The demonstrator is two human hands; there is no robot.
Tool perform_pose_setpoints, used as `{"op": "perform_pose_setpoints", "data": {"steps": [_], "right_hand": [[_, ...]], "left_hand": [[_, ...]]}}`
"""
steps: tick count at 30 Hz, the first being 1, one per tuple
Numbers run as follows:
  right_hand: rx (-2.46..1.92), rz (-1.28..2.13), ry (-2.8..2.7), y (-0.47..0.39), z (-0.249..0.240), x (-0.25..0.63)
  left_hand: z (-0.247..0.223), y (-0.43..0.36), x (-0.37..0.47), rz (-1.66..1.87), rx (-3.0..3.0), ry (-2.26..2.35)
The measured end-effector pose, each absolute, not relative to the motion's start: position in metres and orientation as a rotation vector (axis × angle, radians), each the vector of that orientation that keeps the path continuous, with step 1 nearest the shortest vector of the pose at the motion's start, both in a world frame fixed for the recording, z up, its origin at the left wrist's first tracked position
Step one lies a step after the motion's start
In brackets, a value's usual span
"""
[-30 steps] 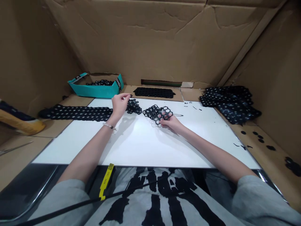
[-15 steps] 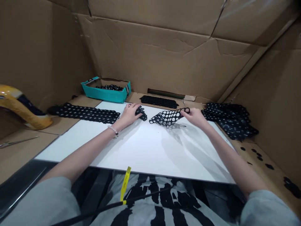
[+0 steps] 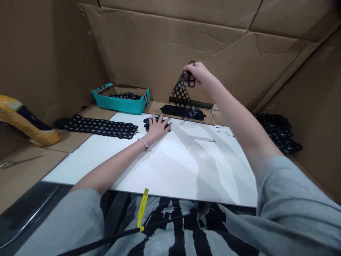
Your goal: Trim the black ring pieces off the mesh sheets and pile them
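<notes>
High over the back of the white board [image 3: 165, 163], my right hand [image 3: 200, 74] pinches the top end of a perforated black strip [image 3: 181, 93], which hangs down from it. The strip's lower end blurs in front of a flat stack of black mesh strips [image 3: 170, 111]. My left hand [image 3: 157, 128] lies with fingers spread on a small black mesh piece [image 3: 147, 122], pressing it against the board and covering part of it. To the left, a long black mesh strip [image 3: 106, 128] rests flat across the board's edge. A thin pointed pen-like tool [image 3: 202, 139] lies on the board.
A teal box [image 3: 119, 104] with black mesh pieces inside stands at the back left. Black mesh sheets [image 3: 279, 133] are heaped at the right. A yellow bottle-like object [image 3: 32, 122] and tweezers-like metal tool [image 3: 21, 161] lie left. Cardboard walls [image 3: 170, 46] enclose the workspace.
My right hand has lifted the perforated black strip up and toward the back, uncovering the pen-like tool. The fingers of my left hand have spread flat over the small mesh piece.
</notes>
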State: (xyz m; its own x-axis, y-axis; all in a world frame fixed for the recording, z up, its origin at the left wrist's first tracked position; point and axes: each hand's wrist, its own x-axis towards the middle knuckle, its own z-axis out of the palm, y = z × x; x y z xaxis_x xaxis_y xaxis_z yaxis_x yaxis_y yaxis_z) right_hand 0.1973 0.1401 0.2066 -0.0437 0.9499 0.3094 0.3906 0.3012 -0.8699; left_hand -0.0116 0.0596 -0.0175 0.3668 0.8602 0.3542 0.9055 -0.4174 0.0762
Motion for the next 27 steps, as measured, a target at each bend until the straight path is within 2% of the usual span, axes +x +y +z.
{"op": "perform_pose_setpoints", "data": {"steps": [5,9,11,15,17,19,21,24,27], "right_hand": [[-1.177,0.789,-1.521,0.182,0.213,0.192],[-1.358,0.801,-1.457,0.192,0.169,0.219],[-1.471,0.821,-1.459,0.192,0.137,0.239],[-1.819,0.779,-1.411,0.189,0.082,0.275],[-1.871,0.748,-1.399,0.189,0.065,0.287],[-1.887,0.718,-1.408,0.19,0.056,0.296],[-1.891,0.694,-1.431,0.193,0.052,0.3],[-1.873,0.667,-1.475,0.199,0.052,0.302],[-1.843,0.639,-1.51,0.205,0.056,0.3]], "left_hand": [[-0.01,0.051,-0.012,-0.511,-2.462,-1.626],[0.026,0.02,-0.023,-0.446,-2.501,-1.652],[0.05,-0.005,-0.035,-0.147,-2.811,-1.518],[0.081,-0.071,-0.055,0.694,-3.589,-1.021],[0.078,-0.101,-0.057,0.831,-3.809,-0.762],[0.07,-0.123,-0.055,0.821,-3.964,-0.53],[0.065,-0.136,-0.052,0.615,-4.056,-0.422],[0.072,-0.143,-0.052,0.234,-4.127,-0.431],[0.084,-0.147,-0.062,0.127,-4.097,-0.523]]}}
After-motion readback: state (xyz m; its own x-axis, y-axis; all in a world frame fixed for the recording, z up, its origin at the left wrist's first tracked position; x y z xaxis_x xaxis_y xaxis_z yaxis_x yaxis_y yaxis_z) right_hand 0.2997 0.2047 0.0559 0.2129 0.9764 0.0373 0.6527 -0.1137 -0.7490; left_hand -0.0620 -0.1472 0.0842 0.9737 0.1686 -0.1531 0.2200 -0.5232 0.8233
